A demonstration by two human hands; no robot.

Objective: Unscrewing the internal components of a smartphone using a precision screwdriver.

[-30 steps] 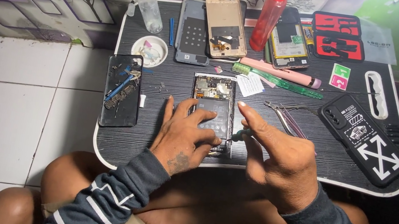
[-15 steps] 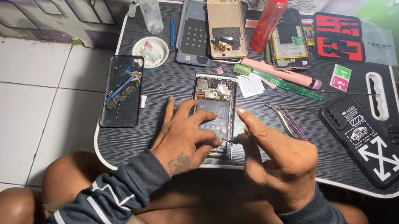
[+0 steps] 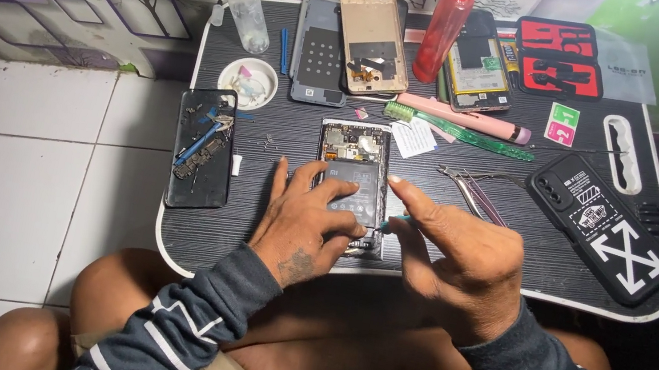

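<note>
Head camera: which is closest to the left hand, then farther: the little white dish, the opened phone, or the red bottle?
From the left hand:
1. Opened phone, under its fingers, table middle.
2. Little white dish, up and left.
3. Red bottle, at the table's far edge.

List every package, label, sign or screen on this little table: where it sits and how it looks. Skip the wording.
Red and black flat package: far right of the table, rectangular.
Small green and white card: just below that package, squarish.
White paper slip: centre, right of the opened phone, which the left hand steadies.
Dark phone screen panel: left edge, face up, small parts on it.
Black phone case: right side, white cross-arrow print.
</note>
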